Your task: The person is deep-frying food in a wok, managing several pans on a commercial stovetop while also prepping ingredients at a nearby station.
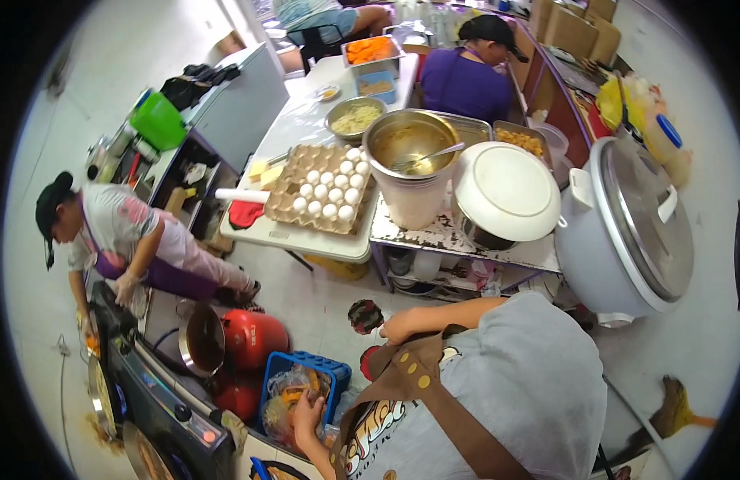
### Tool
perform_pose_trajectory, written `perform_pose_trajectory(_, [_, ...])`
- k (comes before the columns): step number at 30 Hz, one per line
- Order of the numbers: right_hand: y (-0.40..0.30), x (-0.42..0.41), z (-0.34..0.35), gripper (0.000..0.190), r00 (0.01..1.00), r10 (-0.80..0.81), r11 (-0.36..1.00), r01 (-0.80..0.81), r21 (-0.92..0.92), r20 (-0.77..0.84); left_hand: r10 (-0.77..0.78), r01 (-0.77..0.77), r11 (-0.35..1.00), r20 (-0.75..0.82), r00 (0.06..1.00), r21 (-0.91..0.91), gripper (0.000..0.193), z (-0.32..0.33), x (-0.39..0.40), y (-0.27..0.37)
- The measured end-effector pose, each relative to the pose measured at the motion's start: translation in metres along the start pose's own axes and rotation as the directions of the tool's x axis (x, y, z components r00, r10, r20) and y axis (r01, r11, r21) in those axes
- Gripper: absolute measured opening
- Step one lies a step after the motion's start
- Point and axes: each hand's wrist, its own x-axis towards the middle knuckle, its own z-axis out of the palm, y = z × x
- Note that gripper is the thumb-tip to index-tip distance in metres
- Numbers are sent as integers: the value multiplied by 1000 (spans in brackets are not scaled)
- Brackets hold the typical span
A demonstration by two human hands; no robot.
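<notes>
My left hand point(309, 413) is low in front of me, at the edge of a blue plastic crate point(340, 373). Clear plastic bags and orange scraps point(313, 379) fill the crate. The fingers overlap the bags; whether they grip one I cannot tell. Across my body, my right hand point(399, 327) hangs with bent fingers beside my brown apron point(427, 366), above the tiled floor. A small pale spot shows at its fingertips, too small to name. Below my left hand, a pan point(295, 468) of food with a blue-handled utensil is cut off by the frame.
A gas stove point(160, 384) with pans runs along the left, where a co-worker point(136, 240) in a purple apron stands. Red gas cylinders point(256, 339) stand beside the crate. Egg trays point(316, 186), a steel pot point(406, 144) and a large rice cooker point(622, 228) are above. Another person point(466, 78) sits behind.
</notes>
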Motion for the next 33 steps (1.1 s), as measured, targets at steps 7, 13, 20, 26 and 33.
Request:
perform_pose_trajectory(7, [9,-2,-2,42,997,60,991,-53,121,-56,-117,118,993,63,991,-17,53,19,11,-6])
perform_pose_trajectory(13, [9,-14,-19,40,959,6,952,81,294,-284,-35,39,999,179,983,-20,55,27,33,-1])
perform_pose_trajectory(20, [16,-37,-33,42,932,260,927,-167,337,-252,146,-179,970,195,970,166,54,4,57,54])
perform_pose_trajectory(26, [4,-61,-23,44,886,393,844,-242,479,-245,621,-630,776,130,773,38,41,-60,79,201])
perform_pose_trajectory(33, [20,-71,5,43,848,430,822,-225,524,-309,695,-480,613,139,706,-627,39,-61,100,347])
